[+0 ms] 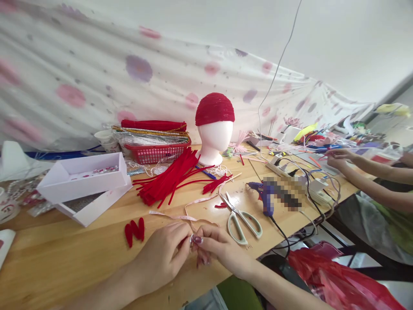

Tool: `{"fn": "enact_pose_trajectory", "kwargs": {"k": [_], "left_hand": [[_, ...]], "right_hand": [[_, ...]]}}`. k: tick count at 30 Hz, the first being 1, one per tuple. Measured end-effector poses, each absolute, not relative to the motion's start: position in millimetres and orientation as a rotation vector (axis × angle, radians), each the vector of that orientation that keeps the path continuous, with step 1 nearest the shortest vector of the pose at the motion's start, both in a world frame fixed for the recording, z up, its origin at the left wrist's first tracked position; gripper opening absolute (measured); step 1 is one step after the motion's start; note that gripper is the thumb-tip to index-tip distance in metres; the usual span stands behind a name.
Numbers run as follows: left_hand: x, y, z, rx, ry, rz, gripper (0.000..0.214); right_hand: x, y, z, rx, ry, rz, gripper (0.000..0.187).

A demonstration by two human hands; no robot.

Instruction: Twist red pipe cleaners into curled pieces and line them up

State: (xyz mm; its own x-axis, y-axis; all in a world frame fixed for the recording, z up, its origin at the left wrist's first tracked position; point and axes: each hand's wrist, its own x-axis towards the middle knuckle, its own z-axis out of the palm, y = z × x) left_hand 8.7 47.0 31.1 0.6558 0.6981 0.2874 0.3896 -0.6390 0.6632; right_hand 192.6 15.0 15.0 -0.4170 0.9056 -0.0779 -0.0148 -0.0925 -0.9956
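Observation:
My left hand [172, 243] and my right hand [214, 245] meet over the table's front edge, fingertips pinched together. Whatever lies between them is too small and hidden to make out. To the left of my hands lie three red fuzzy petal shapes [134, 231]. Beyond them is a bundle of red pipe cleaners [167, 181], with a smaller bunch of short red pieces [216, 185] beside it. Open-bladed scissors [241, 219] with pale green handles rest to the right of my right hand. A measuring tape [174, 216] curls just behind my fingers.
A foam head [214, 142] wears a red wrapped cap [215, 110]. Left stand a white box [87, 176] and a red basket [158, 153]. A blue glue gun [266, 196], power strips [309, 185] and cables lie right. Another person's hands [342, 157] work further right.

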Motion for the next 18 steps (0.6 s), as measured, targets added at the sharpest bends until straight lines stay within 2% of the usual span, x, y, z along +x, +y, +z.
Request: {"fn": "enact_pose_trajectory", "kwargs": {"k": [3,6,13,18], "left_hand": [[5.8,46.0,30.4,2.655,0.601,0.948,0.022],[1.4,45.7,26.9,2.896,0.464,1.072,0.023],[-2.8,49.7,24.4,3.174,0.267,1.090,0.027],[-2.0,51.0,21.3,3.216,0.259,1.083,0.026]], "right_hand": [[194.3,16.7,7.4,-0.768,-0.922,2.171,0.026],[195.7,12.0,2.9,-0.638,-0.752,2.446,0.029],[193.0,2.5,7.8,-0.519,-0.654,2.509,0.018],[193.7,3.3,13.1,-0.514,-0.536,2.560,0.017]]}}
